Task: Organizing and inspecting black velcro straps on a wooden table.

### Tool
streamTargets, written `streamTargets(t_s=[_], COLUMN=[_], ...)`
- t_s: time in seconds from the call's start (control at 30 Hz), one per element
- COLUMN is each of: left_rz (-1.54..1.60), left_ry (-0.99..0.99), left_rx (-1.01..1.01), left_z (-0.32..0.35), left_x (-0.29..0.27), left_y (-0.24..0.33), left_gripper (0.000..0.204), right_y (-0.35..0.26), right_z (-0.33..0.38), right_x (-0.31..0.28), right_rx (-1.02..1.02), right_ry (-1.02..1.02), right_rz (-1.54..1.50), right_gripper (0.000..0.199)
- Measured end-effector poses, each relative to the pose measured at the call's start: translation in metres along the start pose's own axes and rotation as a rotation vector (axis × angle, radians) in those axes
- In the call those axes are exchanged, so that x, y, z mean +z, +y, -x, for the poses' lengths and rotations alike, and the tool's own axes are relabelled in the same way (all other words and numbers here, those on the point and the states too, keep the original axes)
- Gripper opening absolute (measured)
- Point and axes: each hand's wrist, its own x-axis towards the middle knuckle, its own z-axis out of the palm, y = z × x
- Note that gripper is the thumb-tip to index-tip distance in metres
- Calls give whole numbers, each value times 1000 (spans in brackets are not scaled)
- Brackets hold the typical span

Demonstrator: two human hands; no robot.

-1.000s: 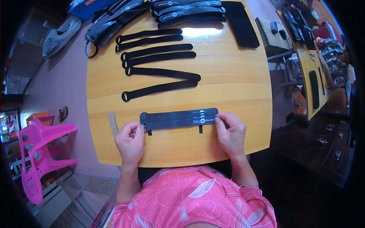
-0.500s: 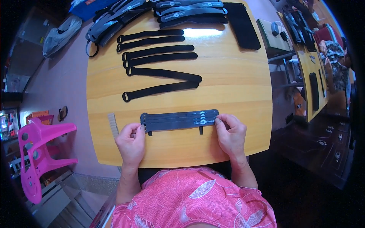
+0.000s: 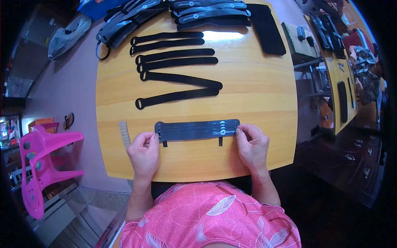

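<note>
At eight o'clock, the left hand [image 3: 142, 155] pinches, thumb to forefinger, a stack of dark-grey cinch straps [image 3: 188, 133] at the tabletop's [image 3: 264, 99] six o'clock side; six black cinch straps [image 3: 180, 63] lie toward twelve; at four, the right hand [image 3: 253, 149] likewise pinches the stack's other end.

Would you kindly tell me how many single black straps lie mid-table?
6, from far to near: first strap, second strap, third strap and fourth strap, roughly parallel; then fifth strap and sixth strap, their right ends meeting. None appears hidden.

Bright pink leaf-patterned top [image 3: 186, 217]
</note>
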Motion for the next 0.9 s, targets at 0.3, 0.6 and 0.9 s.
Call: streamTargets(t_s=[0.3, 0.6, 0.9], left_rz=[-8, -31, -30], left_ry=[1, -2, 8], left_rx=[20, 38, 33], left_z=[-1, 0, 0], left_x=[-1, 0, 1], left_y=[-3, 1, -2], left_gripper=[4, 4, 3], right_y=[1, 6, 1], right_z=[2, 1, -1], right_x=[3, 2, 3], right_rx=[42, 22, -36], right_ry=[12, 2, 58], right_rz=[-53, -38, -4], right_gripper=[7, 9, 5])
